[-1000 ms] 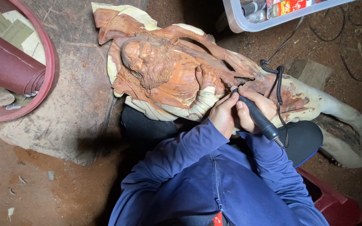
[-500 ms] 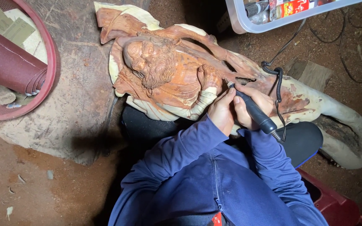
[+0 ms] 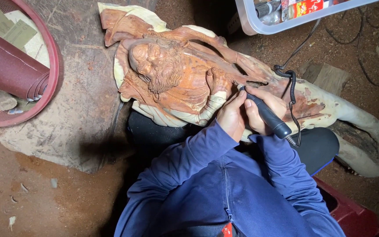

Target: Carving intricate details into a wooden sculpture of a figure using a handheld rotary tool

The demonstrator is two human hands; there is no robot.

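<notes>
Two hands meet on one slim black rotary carving handpiece (image 3: 266, 115), which lies slanted across the lower right part of a large reddish-brown wooden carving of a bearded figure (image 3: 172, 83); its metal tip touches the wood just beside the figure's carved hand. The right hand (image 3: 266, 109) wraps the black barrel, fingers (image 3: 250, 109) clamped round it in a pen-like hold, the wrist bent down toward the carving. The left hand (image 3: 230, 116) sits just beside it, fingers curled together, the thumb pressed up against the tool near its tip (steadying it, by the look of the contact). Both forearms come up from below in dark blue sleeves (image 3: 198, 158), elbows bent and drawn in close.

A coiled black cord (image 3: 291, 83) runs from the rear of the handpiece up across the pale, uncarved end of the log (image 3: 356, 127). The carving rests partly on the person's lap and partly on a scuffed grey wooden worktop (image 3: 80, 101). At the left edge sits a round red mesh basket (image 3: 51, 83) holding a roll of dark red sandpaper (image 3: 9, 66). A clear plastic tray (image 3: 259, 27) lies at the top right, on the reddish dusty floor (image 3: 36, 193).
</notes>
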